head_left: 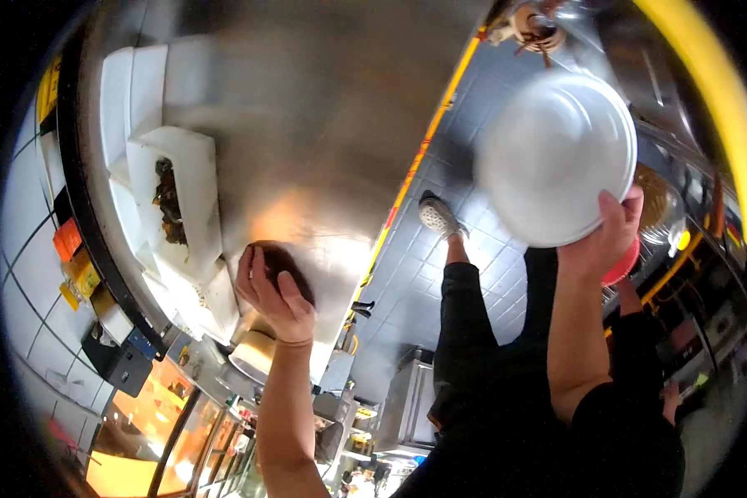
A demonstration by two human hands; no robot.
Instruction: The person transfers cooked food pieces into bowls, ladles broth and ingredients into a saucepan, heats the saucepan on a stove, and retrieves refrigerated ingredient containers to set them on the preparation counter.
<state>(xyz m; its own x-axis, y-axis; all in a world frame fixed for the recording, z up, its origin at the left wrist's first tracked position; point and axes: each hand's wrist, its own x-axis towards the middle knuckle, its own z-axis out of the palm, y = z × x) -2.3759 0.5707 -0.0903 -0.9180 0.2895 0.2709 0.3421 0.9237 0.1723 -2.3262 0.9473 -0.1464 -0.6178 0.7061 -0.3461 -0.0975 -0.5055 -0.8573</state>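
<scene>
My right hand (610, 232) grips a large white round bowl (556, 158) by its rim, thumb on the near side, and holds it out over the tiled floor. My left hand (278, 290) curves over a dark brown, round object (284, 267) at the steel counter (307, 124); its fingers hide part of it, and its kind cannot be made out. Beside that hand stands a white rectangular container (201, 166) with dark, leafy-looking food (170, 203) in it.
More white containers (133, 91) line the counter's far side. A yellow-and-red strip (423, 149) marks the counter edge. A round pale tub (253, 355) sits near my left forearm. On the right are a red container (622, 264) and steel shelving. Grey tiles (481, 207) cover the floor.
</scene>
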